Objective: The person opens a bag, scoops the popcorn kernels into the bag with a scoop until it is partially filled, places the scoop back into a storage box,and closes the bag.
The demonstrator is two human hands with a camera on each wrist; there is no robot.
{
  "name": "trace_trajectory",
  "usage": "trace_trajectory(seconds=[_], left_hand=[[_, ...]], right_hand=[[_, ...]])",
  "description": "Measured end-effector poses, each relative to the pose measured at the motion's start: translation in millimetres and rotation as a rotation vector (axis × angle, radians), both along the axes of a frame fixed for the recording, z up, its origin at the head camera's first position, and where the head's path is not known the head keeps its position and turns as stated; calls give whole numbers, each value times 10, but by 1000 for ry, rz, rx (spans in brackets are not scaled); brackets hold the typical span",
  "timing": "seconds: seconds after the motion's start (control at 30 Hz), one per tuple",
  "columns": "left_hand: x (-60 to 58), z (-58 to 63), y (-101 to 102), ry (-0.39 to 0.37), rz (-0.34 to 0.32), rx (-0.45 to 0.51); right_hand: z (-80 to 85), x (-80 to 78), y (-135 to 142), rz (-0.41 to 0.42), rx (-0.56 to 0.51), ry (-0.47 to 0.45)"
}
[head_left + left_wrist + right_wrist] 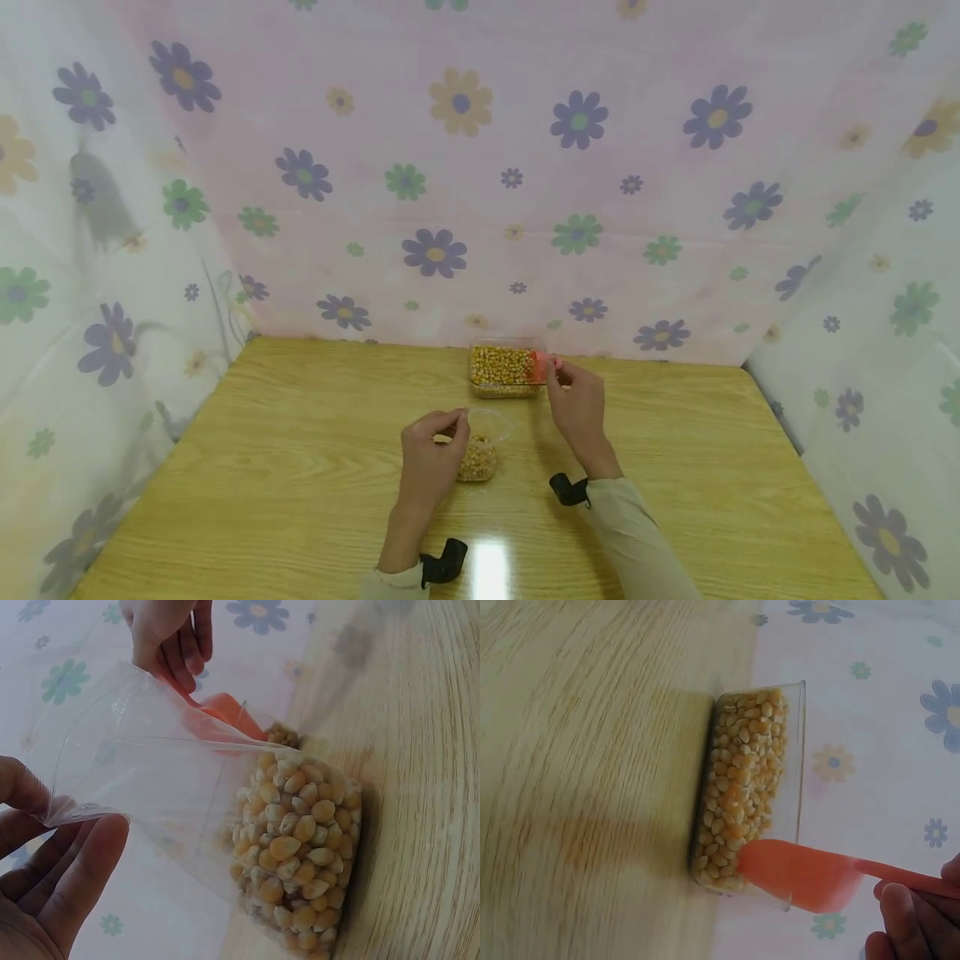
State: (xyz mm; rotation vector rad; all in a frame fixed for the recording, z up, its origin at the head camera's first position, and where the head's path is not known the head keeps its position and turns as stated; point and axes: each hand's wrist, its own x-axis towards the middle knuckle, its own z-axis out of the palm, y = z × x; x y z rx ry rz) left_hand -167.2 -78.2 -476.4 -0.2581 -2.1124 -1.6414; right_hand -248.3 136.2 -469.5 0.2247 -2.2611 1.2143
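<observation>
My left hand [432, 458] pinches the rim of a clear plastic bag [172, 780], whose mouth stands open. Corn kernels [300, 847] fill the lower part of the bag, which rests on the table. By its handle, my right hand [579, 412] holds a red-orange scoop [802, 874]. The scoop's tip dips into the corn at the right end of a clear rectangular container [506, 393], behind the bag. In the right wrist view, kernels [739, 772] reach near the container's rim. Whether the scoop carries any kernels cannot be made out.
Everything stands on a wood-grain table [300, 450]. A flowered cloth [465, 208] hangs behind the container and along both sides. Each wrist wears a black camera mount, one on the left [444, 562] and one on the right [568, 489].
</observation>
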Motion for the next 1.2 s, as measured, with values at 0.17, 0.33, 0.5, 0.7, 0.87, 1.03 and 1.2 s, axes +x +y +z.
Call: trace_trajectory(seconds=[0.17,0.33,0.5,0.7,0.87,1.03,1.2], left_hand=[[-16,-17,3,36,1,-30],[-11,-18,7,46,2,-45],[-11,-19,21,34,6,-39],[-14,-11,23,36,12,-48],[-13,-5,20,32,15,-48],[-8,-5,22,32,12,-48],[-2,-12,30,29,16,-44]], right_hand=[[-58,-71,13,-7,-151,-111],[-155,-139,50,-30,-366,-235],[-239,-159,100,-47,-552,-368],[-303,-164,138,-46,-743,-503],[-315,-154,131,-18,-902,-581],[-325,-129,104,42,-946,-619],[-327,-90,64,61,-995,-609]])
